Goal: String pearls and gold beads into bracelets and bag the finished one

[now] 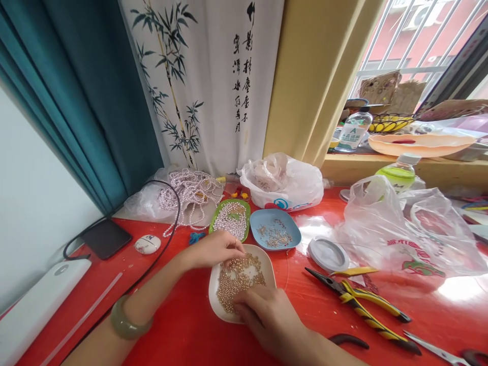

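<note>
A white dish [267, 262] full of small gold beads [238, 282] sits on the red table in front of me. My left hand [215, 249], with a jade bangle [127, 320] on its wrist, reaches over the dish's far rim, fingertips pinched among the beads. My right hand [269, 315] rests on the near rim, fingers curled down into the beads. What either hand pinches is too small to see.
Beyond the dish lie a green tray of pearls [231, 218] and a blue tray of gold findings [275, 230]. Yellow-handled pliers [362, 302], a round lid [328, 252], scissors [438, 351] and plastic bags [404, 229] lie right. Pearl strands [188, 195], a phone [107, 238] and cable lie left.
</note>
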The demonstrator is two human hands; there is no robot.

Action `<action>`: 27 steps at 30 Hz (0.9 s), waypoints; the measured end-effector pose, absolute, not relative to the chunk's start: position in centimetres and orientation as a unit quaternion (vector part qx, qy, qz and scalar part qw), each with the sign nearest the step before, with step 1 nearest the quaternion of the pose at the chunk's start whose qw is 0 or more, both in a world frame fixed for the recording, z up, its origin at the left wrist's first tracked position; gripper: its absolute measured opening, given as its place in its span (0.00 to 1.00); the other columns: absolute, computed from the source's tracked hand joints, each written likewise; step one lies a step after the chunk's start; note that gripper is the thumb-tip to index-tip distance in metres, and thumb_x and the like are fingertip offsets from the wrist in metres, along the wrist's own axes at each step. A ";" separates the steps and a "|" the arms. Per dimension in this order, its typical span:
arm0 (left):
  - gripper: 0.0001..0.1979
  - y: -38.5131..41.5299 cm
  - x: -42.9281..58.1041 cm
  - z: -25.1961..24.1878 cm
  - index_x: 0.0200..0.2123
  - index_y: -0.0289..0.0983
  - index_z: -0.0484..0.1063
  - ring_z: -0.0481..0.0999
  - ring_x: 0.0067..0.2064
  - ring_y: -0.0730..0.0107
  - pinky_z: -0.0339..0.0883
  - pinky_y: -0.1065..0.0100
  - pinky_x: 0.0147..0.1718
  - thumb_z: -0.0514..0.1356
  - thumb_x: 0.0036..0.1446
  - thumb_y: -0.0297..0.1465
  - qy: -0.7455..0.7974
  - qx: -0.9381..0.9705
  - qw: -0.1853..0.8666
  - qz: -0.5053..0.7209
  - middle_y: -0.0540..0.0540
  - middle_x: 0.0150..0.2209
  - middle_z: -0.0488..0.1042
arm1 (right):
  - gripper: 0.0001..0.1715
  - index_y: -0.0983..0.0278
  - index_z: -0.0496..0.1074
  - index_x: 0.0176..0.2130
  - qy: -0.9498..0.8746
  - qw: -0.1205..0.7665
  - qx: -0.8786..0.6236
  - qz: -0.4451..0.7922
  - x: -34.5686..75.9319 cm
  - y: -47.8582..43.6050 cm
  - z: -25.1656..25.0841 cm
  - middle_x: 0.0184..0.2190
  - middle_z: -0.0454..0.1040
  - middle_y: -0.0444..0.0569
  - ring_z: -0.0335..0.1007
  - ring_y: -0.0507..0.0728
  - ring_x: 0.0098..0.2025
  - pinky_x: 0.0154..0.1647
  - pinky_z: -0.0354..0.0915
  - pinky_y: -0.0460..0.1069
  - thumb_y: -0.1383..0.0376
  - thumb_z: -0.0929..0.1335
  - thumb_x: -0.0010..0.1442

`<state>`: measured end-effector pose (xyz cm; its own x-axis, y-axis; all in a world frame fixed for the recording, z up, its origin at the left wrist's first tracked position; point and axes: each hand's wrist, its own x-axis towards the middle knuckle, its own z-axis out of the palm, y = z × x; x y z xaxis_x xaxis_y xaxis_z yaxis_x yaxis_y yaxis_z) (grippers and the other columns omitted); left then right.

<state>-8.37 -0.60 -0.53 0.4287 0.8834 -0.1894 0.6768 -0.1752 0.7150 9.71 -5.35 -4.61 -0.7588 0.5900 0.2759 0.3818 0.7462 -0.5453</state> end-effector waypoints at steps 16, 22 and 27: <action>0.08 0.7 -9.8 -0.5 0.31 0.37 0.74 0.72 0.36 0.71 0.62 0.72 0.36 0.54 0.50 0.29 0.560 0.760 0.260 0.201 0.49 0.34 0.76 | 0.14 0.63 0.62 0.30 -0.556 0.418 -0.360 0.622 9.9 -3.7 -3.7 0.19 0.69 0.42 0.64 0.51 0.22 0.23 0.59 0.44 0.55 0.64 0.55; 0.11 2.4 -10.5 -1.5 0.34 0.37 0.73 0.73 0.38 0.70 0.64 0.71 0.39 0.53 0.50 0.25 0.615 0.731 0.178 0.235 0.48 0.37 0.76 | 0.14 0.63 0.61 0.30 -0.571 0.397 -0.351 0.627 9.8 -4.2 -4.1 0.19 0.68 0.41 0.63 0.50 0.22 0.23 0.58 0.44 0.54 0.63 0.55; 0.18 5.3 -11.1 -2.2 0.35 0.37 0.74 0.71 0.43 0.68 0.60 0.67 0.46 0.48 0.49 0.17 0.618 0.744 0.120 0.226 0.47 0.40 0.74 | 0.15 0.62 0.59 0.32 -0.580 0.396 -0.339 0.625 9.7 -4.2 -4.3 0.16 0.65 0.39 0.61 0.50 0.19 0.21 0.57 0.45 0.53 0.61 0.57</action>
